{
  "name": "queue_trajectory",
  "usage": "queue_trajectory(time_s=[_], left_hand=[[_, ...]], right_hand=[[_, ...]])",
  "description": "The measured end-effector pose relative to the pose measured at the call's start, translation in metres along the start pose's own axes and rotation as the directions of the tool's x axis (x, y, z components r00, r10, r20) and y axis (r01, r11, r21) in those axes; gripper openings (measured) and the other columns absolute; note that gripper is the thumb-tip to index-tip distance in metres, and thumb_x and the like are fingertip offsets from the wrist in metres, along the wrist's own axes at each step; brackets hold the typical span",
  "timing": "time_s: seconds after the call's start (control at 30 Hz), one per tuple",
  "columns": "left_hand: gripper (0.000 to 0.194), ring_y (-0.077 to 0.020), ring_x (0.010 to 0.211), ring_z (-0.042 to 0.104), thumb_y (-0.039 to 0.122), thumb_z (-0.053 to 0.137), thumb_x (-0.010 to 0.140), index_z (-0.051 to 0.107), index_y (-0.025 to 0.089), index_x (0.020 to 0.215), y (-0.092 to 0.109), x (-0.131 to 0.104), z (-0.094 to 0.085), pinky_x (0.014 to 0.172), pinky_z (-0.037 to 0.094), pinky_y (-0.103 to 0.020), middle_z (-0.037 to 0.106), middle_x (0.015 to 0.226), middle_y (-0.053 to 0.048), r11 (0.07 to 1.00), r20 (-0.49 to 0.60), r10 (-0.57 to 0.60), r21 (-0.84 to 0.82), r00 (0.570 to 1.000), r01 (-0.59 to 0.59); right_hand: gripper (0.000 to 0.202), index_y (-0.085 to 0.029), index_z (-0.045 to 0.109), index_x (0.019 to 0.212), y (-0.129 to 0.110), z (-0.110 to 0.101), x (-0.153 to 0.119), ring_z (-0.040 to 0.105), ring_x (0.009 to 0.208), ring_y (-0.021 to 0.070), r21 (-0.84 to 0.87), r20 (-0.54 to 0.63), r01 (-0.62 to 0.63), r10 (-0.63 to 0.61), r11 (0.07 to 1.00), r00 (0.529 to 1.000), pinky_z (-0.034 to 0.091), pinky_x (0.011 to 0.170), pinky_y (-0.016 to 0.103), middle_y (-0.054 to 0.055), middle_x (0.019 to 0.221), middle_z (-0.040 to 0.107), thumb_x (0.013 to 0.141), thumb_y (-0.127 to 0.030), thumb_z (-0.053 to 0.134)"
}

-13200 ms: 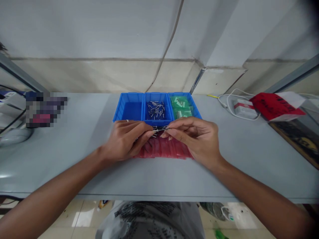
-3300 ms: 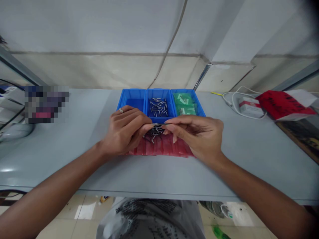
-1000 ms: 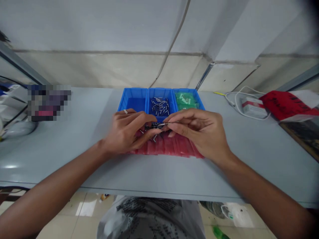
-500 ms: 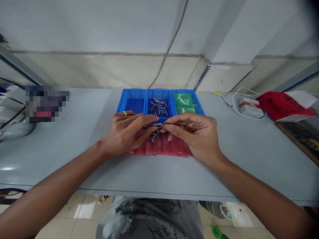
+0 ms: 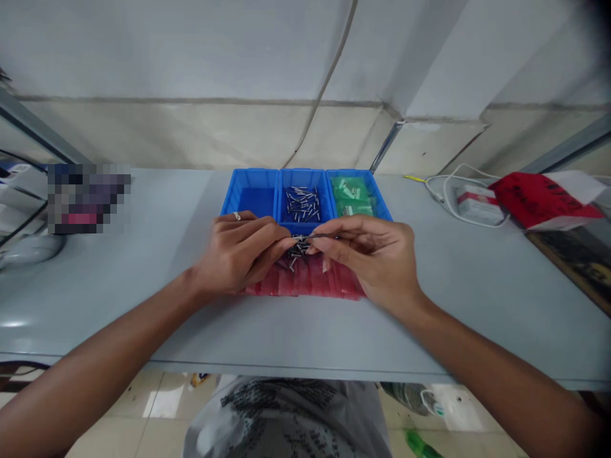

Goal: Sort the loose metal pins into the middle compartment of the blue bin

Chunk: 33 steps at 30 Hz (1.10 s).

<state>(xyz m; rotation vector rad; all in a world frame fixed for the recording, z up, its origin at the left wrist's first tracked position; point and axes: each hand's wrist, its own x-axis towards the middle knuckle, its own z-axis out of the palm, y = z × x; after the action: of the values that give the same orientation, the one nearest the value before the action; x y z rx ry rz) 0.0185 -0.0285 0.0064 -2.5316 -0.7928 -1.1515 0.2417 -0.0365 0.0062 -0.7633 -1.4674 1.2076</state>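
Note:
My right hand [image 5: 375, 257] pinches a thin dark metal pin [image 5: 321, 236], held level between thumb and forefinger. Thumb and forefinger of my left hand [image 5: 245, 248] are closed at the pin's left end, where a small silvery part shows; the fingertips hide most of it. Below my fingers, a heap of small metal pins [image 5: 293, 261] lies on a spread of red plastic bags [image 5: 305, 283]. Just beyond stands a blue three-part bin [image 5: 278, 200]. Its middle section holds similar loose pins [image 5: 301, 203], and green packets [image 5: 351, 191] lie in the right section.
On the right of the grey table [image 5: 286, 337] are a white cable [image 5: 446, 197], a small white box [image 5: 478, 205] and a red packet [image 5: 539, 200]. A computer mouse [image 5: 33, 248] lies at the left. The wall [image 5: 191, 133] rises behind the bin.
My left thumb and forefinger have closed together at the pin's left end; they were apart before. My right hand keeps its pinch in nearly the same place.

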Motion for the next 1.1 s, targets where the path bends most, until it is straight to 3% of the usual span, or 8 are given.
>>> queue_trajectory(time_s=[0.17,0.37,0.7,0.77,0.9,0.97,1.03,1.1], left_hand=[[0.015,-0.0091,0.057,0.062,0.031,0.066,0.094,0.062,0.017,0.098,0.000,-0.003,0.003,0.061,0.048,-0.024,0.072,0.075,0.002,0.999,-0.045,-0.031,0.019,0.999,0.032],[0.004,-0.0087,0.057,0.061,0.020,0.062,0.096,0.062,0.017,0.093,0.000,-0.002,0.003,0.061,0.047,-0.023,0.069,0.071,0.003,1.000,-0.057,-0.012,-0.011,0.998,0.012],[0.026,-0.0086,0.050,0.048,0.027,0.051,0.102,0.058,0.018,0.080,-0.001,-0.003,0.002,0.056,0.041,-0.024,0.061,0.062,0.003,0.998,-0.065,-0.056,-0.025,0.996,0.054],[0.028,-0.0090,0.050,0.048,0.025,0.048,0.103,0.057,0.017,0.077,-0.001,-0.003,0.001,0.056,0.041,-0.025,0.061,0.062,0.002,0.997,-0.085,-0.070,-0.028,0.994,0.068],[0.027,-0.0094,0.051,0.049,0.018,0.048,0.100,0.056,0.017,0.074,-0.001,-0.003,-0.001,0.056,0.041,-0.026,0.060,0.061,0.001,0.996,-0.117,-0.089,-0.010,0.989,0.088],[0.027,-0.0094,0.050,0.048,0.017,0.049,0.099,0.055,0.017,0.072,-0.001,-0.003,-0.002,0.055,0.040,-0.026,0.059,0.060,0.001,0.996,-0.120,-0.092,0.004,0.989,0.094],[0.027,-0.0093,0.049,0.046,0.016,0.050,0.098,0.055,0.017,0.071,-0.001,-0.003,-0.002,0.055,0.040,-0.026,0.059,0.060,0.001,0.995,-0.117,-0.096,0.004,0.988,0.098],[0.027,-0.0092,0.049,0.045,0.014,0.051,0.097,0.054,0.017,0.070,0.000,-0.003,-0.001,0.054,0.039,-0.026,0.059,0.059,0.001,0.995,-0.114,-0.096,-0.004,0.989,0.096]], right_hand=[[0.012,-0.024,0.079,0.092,0.002,0.000,0.001,0.068,0.057,0.0088,0.030,-0.015,-0.002,0.003,1.000,1.000,0.058,0.056,0.022,-0.002,0.084,0.077,0.081,-0.020,0.082],[0.012,-0.025,0.079,0.092,0.002,-0.001,0.001,0.068,0.056,0.0094,0.009,0.000,-0.013,0.013,1.000,1.000,0.055,0.053,0.023,-0.001,0.082,0.076,0.081,-0.022,0.082],[0.010,-0.024,0.078,0.092,0.004,-0.006,0.001,0.065,0.055,0.0085,-0.069,0.020,-0.073,0.075,0.995,0.997,0.053,0.053,0.021,-0.001,0.078,0.075,0.082,-0.024,0.082],[0.010,-0.024,0.078,0.094,0.006,-0.006,0.005,0.069,0.063,0.0110,-0.004,-0.001,-0.101,0.101,0.995,0.995,0.055,0.055,0.022,0.001,0.083,0.077,0.084,-0.022,0.079],[0.027,-0.027,0.073,0.119,0.001,-0.004,0.011,0.072,0.110,0.0208,0.192,0.004,-0.083,0.084,0.978,0.996,0.063,0.080,0.031,0.005,0.124,0.074,0.095,-0.019,0.065],[0.032,-0.030,0.069,0.126,-0.003,-0.005,0.011,0.071,0.112,0.0208,0.098,0.005,-0.002,0.001,0.995,1.000,0.064,0.082,0.034,0.004,0.131,0.070,0.097,-0.018,0.061],[0.028,-0.029,0.071,0.120,-0.004,-0.006,0.008,0.073,0.099,0.0179,-0.165,0.070,0.127,-0.117,0.978,0.991,0.063,0.078,0.033,0.002,0.119,0.075,0.097,-0.017,0.060],[0.024,-0.026,0.074,0.113,0.000,-0.009,0.005,0.073,0.091,0.0171,-0.462,0.246,0.296,-0.199,0.836,0.948,0.063,0.082,0.034,0.002,0.108,0.077,0.095,-0.016,0.062]])
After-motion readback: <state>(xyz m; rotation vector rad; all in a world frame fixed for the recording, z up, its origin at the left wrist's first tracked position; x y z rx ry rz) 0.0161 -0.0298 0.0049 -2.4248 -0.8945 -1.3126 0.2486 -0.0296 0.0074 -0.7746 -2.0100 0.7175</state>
